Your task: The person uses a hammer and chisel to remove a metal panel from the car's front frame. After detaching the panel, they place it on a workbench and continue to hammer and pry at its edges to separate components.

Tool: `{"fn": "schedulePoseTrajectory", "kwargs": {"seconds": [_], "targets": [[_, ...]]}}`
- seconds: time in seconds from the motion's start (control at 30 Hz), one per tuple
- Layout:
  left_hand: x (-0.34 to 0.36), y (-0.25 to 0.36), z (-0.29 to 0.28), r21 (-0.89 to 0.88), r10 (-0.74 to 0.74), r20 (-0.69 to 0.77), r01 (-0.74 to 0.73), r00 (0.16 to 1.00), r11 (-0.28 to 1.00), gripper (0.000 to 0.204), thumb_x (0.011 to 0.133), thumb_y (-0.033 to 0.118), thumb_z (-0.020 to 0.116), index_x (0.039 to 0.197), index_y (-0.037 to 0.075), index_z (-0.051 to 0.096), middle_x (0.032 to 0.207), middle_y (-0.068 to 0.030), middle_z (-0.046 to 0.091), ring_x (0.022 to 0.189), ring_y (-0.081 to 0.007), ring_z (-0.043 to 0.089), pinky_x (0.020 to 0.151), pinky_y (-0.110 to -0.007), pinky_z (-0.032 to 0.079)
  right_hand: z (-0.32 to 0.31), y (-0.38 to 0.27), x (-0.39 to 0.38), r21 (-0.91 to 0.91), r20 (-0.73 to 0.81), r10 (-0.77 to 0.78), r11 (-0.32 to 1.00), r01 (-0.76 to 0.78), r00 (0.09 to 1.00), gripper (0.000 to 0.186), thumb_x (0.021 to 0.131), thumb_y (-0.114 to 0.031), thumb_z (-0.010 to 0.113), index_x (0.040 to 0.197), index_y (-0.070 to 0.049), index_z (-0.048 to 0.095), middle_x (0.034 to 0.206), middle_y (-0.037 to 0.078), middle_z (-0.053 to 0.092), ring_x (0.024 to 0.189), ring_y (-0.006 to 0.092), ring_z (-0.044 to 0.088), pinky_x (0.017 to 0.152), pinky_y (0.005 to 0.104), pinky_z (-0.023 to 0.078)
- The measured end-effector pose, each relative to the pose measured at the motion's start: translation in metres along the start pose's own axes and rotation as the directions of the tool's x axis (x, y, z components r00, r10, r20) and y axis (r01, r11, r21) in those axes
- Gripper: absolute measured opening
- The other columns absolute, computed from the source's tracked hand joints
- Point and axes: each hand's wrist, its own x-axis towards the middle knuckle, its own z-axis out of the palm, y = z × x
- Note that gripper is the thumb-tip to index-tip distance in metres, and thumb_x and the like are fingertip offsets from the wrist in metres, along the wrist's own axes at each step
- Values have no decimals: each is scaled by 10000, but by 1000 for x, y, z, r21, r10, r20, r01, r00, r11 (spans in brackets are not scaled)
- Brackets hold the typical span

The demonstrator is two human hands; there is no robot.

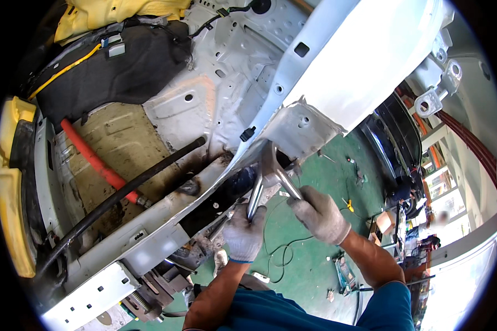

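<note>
My left hand (243,234), in a pale work glove, is closed around one shiny handle of large metal pliers (269,168). The other handle is gripped by my right hand (319,216), gloved likewise. Both handles stand spread apart in a V. The head of the pliers meets the lower edge of a torn grey sheet-metal section (303,129) at the foot of the white car-body pillar (359,60). Exactly what the jaws bite is hidden by the metal. Left of the pliers runs the scorched, cut-open door sill (165,212).
A long black bar (132,190) slants across the car floor over a red tube-shaped tool (96,160). Below the sill sits a metal clamp (154,295). A cable (284,259) lies coiled on the green floor (309,276). A dark car (389,138) stands beyond.
</note>
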Motion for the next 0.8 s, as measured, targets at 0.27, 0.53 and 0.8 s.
{"fn": "schedulePoseTrajectory", "kwargs": {"seconds": [0.27, 0.53, 0.8], "targets": [[4, -29, 5, -22, 119, 20, -118, 993, 993, 163, 931, 156, 735, 1042, 41, 703, 826, -39, 662, 694, -134, 573, 627, -325, 499, 2, -24, -7, -27, 134, -320, 945, 326, 938, 477, 916, -473, 723, 1023, -13, 660, 727, 183, 655, 682, 371, 689, 610, 440, 540], [4, -57, 7, 84, 209, -7, -208, 978, 975, 246, 909, 135, 768, 1106, 31, 664, 942, -73, 706, 807, -149, 650, 724, -311, 525, 9, -26, -11, -45, 68, -194, 979, 197, 979, 463, 942, -449, 702, 1037, 2, 655, 704, 176, 619, 604, 340, 650, 593, 469, 525], [5, -8, -2, 72, 174, -74, -168, 982, 983, 194, 887, 208, 798, 931, 58, 683, 736, -104, 630, 621, -233, 590, 583, -365, 475, 14, -2, -8, 86, 33, 235, 968, -237, 971, 404, 970, -388, 670, 999, 14, 646, 702, 189, 618, 614, 350, 650, 589, 412, 519]]}}
